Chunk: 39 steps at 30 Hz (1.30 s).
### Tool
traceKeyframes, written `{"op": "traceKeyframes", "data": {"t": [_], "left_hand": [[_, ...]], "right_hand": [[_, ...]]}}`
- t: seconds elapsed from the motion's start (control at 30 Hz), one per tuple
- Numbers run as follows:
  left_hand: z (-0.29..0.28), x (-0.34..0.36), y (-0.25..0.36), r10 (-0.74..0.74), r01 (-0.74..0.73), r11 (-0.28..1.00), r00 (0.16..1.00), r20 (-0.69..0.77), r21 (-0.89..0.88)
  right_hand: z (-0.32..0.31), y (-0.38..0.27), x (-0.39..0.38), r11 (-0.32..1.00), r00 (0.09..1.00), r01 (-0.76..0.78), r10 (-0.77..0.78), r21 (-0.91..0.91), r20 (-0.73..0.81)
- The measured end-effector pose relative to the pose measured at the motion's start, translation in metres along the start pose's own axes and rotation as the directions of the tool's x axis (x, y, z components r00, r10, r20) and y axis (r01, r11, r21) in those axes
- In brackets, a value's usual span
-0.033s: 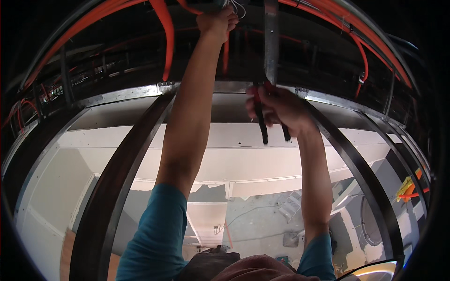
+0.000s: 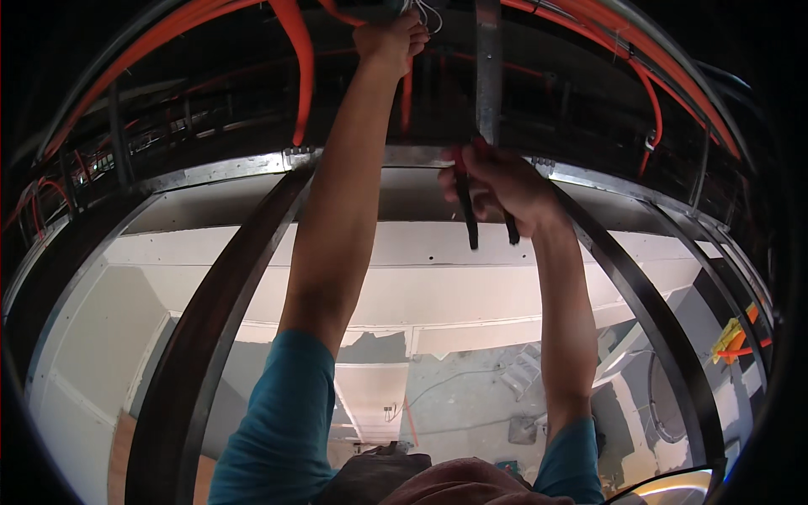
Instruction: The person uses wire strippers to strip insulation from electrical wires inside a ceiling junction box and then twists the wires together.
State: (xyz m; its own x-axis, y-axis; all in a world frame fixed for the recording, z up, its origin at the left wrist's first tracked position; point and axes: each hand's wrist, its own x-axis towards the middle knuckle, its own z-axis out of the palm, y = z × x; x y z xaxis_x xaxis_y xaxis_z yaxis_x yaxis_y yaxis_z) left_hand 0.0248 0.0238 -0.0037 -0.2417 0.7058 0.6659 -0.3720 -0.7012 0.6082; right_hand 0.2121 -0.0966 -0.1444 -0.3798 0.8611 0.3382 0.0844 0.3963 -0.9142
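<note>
Teal sleeves (image 2: pixel 278 421) nearest, at 7 and 5 o'clock, with a rumpled dusky-pink cloth (image 2: pixel 471 484) between them at 6. Bare forearms reach up from both.

Right hand (image 2: pixel 509 189), 2 o'clock: fingers curled closed around red-and-black pliers (image 2: pixel 468 215). The two dark handles hang below the hand, spread apart; the head is lost in shadow and blur, so its opening cannot be told.

Left hand (image 2: pixel 394 42), 12 o'clock, further out: fingers folded in, closed on thin white wires (image 2: pixel 433 18), which loop out just beside the fingertips. Upper frame edge cuts off the rest of the wires.

Obstructions: dark metal bars (image 2: pixel 219 337) slope down at 8 and 4 o'clock, flanking the arms. A silver rail (image 2: pixel 227 172) crosses from 10 to 2 o'clock; the left forearm covers part of it. At 1 o'clock a grey upright strut (image 2: pixel 487 76) comes down behind the pliers, between the two hands. Orange pipes (image 2: pixel 295 67) bend down at 11 o'clock, near the left wrist; more run along the rim toward 2.

Beyond and below: pale wall panels (image 2: pixel 421 295) around 6 o'clock, then grey floor (image 2: pixel 471 396) at 5. Farther right, between 3 and 4, a yellow-and-orange bundle (image 2: pixel 732 337), details unclear.
</note>
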Motion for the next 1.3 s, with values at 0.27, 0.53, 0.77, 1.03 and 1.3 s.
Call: {"op": "traceKeyframes", "data": {"t": [0.27, 0.53, 0.77, 1.03, 1.3], "left_hand": [[-0.004, -0.005, 0.008, -0.054, 0.054, 0.999, 0.998, 0.035, 0.004], [-0.01, 0.003, 0.009, -0.119, 0.117, 0.993, 0.988, 0.1, 0.021], [-0.012, 0.007, 0.007, -0.139, 0.139, 0.99, 0.979, 0.151, 0.005], [-0.016, 0.008, 0.006, -0.158, 0.148, 0.987, 0.971, 0.178, 0.066], [-0.01, 0.007, 0.006, -0.123, 0.123, 0.992, 0.984, 0.13, 0.015]], "right_hand": [[-0.008, -0.009, 0.06, 0.993, 0.993, 0.105, -0.107, 0.046, 0.054], [-0.005, -0.015, 0.075, 0.988, 0.986, 0.15, -0.153, 0.04, 0.068], [-0.003, -0.012, 0.081, 0.984, 0.982, 0.169, -0.173, 0.064, 0.077], [0.005, -0.021, 0.078, 0.983, 0.983, 0.183, -0.183, -0.013, 0.014], [0.001, -0.012, 0.09, 0.98, 0.979, 0.187, -0.192, -0.07, -0.072]]}}
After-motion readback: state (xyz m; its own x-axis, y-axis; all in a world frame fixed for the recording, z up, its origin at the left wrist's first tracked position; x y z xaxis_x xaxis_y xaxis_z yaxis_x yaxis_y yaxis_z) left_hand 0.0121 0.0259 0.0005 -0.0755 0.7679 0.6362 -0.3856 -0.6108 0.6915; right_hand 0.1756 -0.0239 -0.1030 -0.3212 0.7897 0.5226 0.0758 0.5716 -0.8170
